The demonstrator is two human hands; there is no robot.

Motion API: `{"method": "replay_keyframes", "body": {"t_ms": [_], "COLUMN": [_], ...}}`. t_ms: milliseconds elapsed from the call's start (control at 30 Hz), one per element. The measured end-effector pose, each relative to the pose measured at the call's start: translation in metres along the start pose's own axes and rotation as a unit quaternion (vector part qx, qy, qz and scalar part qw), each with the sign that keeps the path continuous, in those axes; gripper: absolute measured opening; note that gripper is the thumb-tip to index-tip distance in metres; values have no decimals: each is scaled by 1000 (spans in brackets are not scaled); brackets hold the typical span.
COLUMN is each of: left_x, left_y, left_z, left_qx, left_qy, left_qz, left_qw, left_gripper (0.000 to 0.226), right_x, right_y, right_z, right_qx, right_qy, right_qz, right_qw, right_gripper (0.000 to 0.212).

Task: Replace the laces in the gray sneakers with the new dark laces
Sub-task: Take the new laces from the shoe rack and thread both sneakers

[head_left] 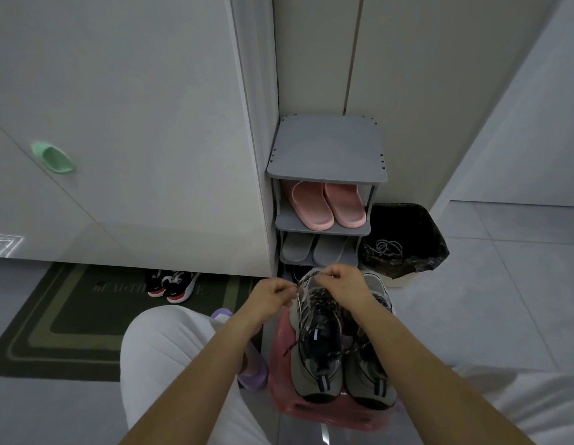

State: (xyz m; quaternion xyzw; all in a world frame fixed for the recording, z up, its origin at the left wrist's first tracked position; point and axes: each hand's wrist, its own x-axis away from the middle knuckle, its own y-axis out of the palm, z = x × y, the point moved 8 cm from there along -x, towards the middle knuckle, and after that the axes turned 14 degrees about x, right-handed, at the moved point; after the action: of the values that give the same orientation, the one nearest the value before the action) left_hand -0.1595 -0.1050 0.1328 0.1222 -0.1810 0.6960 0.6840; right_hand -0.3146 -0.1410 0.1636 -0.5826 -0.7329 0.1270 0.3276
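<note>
One broad white cabinet fills the upper left of the frame, with a green handle on its door. Below it, at lower left, lies a dark green doormat. Its pale lettering seems to begin "BEAUTI"; the rest is blurred and partly hidden by black-and-red sneakers. At centre stands a gray shoe rack holding pink slippers, and just to its right is a bin with a black liner and pale cords inside.

In the lower centre, the gray sneakers sit side by side on a pink stool, touching each other. Above the sneaker nearer frame left, the left hand and right hand each have curled fingers pinching the dark lace, which runs between them and down into the eyelets.
</note>
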Motion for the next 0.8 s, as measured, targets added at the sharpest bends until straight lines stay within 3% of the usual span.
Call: {"method": "replay_keyframes", "body": {"t_ms": [133,200,267,400,567,700,800], "left_x": [2,0,2,5,12,12,10], "left_y": [6,7,8,9,10,9,12], "left_z": [-12,-22,-27,-36,-47,-46,-42], "left_qx": [-107,-166,-188,5,165,174,154], "left_qy": [21,26,23,-14,-22,-17,-11], "left_qz": [-18,-12,-2,70,152,188,165], "left_qw": [994,986,982,997,974,967,974], "left_gripper": [17,18,14,25,23,21,23], "right_x": [0,0,2,14,32,36,36], "right_y": [-8,-9,-6,-1,8,23,29], "right_z": [11,11,6,5,34,49,48], "right_qx": [-63,-52,-7,122,255,285,309], "right_qy": [23,11,-12,-61,-118,-132,-116], "right_qz": [33,36,24,22,63,49,27], "right_qw": [997,998,1000,990,958,948,944], "right_gripper": [14,4,12,27,4,20,28]}}
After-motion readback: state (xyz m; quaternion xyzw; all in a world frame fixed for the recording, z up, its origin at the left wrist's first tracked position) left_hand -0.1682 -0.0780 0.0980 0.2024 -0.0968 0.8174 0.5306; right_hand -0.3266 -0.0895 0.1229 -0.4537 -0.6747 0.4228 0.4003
